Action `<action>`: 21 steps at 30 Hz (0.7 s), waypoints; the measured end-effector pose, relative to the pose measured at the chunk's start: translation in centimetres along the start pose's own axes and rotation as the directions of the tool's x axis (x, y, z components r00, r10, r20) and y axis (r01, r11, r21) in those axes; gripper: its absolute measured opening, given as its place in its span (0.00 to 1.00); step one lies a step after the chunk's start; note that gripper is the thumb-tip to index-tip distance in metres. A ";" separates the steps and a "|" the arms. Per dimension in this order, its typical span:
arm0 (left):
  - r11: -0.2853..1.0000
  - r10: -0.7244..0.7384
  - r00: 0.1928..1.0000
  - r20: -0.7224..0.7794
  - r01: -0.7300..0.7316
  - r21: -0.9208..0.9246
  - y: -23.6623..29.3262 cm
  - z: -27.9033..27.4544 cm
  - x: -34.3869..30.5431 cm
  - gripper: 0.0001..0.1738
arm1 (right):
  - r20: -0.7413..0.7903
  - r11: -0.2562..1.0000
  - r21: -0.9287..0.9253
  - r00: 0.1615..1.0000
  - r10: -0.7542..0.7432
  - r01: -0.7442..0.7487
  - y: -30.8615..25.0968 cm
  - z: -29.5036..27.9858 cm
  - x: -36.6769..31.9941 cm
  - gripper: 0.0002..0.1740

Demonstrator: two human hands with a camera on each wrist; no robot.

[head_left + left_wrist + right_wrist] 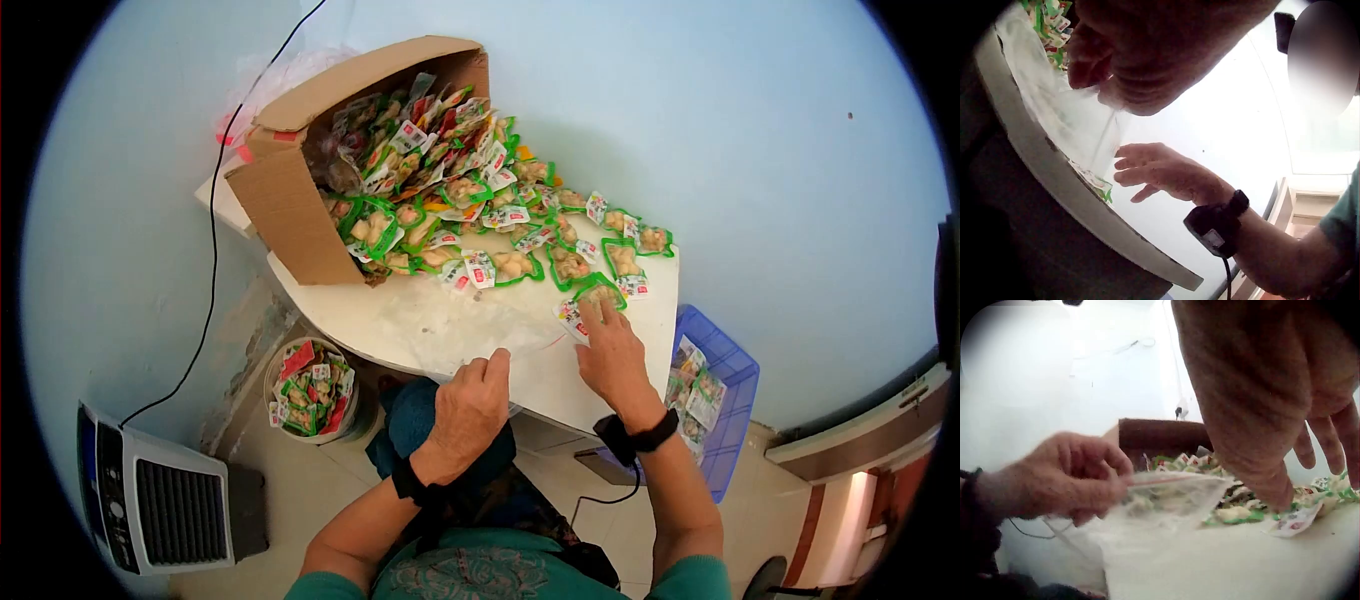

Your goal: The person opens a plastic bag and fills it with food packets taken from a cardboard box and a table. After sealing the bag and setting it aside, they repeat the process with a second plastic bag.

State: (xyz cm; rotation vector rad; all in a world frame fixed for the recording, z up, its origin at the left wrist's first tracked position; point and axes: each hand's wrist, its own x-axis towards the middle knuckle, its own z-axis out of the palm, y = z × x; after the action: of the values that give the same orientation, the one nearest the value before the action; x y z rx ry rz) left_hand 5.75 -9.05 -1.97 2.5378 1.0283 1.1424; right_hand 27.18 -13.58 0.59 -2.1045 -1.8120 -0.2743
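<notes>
The left hand (470,405) pinches the edge of a clear plastic bag (440,325) above the table's front edge; in the right wrist view this hand (1066,475) holds the bag (1166,500) by its rim. To the right, the right hand (618,365) reaches over a green-edged snack packet (603,290), its fingers extended at the packet; whether they grip it cannot be told. In the left wrist view the right hand (1166,172) has its fingers spread. More green-edged packets (515,266) lie just behind both hands.
A cardboard box (300,215) on its side spills packets onto the white table (640,345). At the right below the table stands a blue basket (738,400) with packets. A bucket (352,405) of packets stands lower left, near an air cooler (180,510). A black cable (213,240) hangs at left.
</notes>
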 end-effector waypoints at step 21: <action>0.961 -0.136 0.984 -0.118 0.102 -0.256 0.3 0.2 1.4 0.03 | 0.063 0.909 0.176 0.926 0.373 -0.378 3.7 0.9 2.5 0.20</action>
State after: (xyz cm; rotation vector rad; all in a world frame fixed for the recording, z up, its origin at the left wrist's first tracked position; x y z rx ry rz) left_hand 6.71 -8.37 -1.14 2.2009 0.9825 1.3312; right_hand 31.18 -11.45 0.19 -2.2703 -1.3434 0.0234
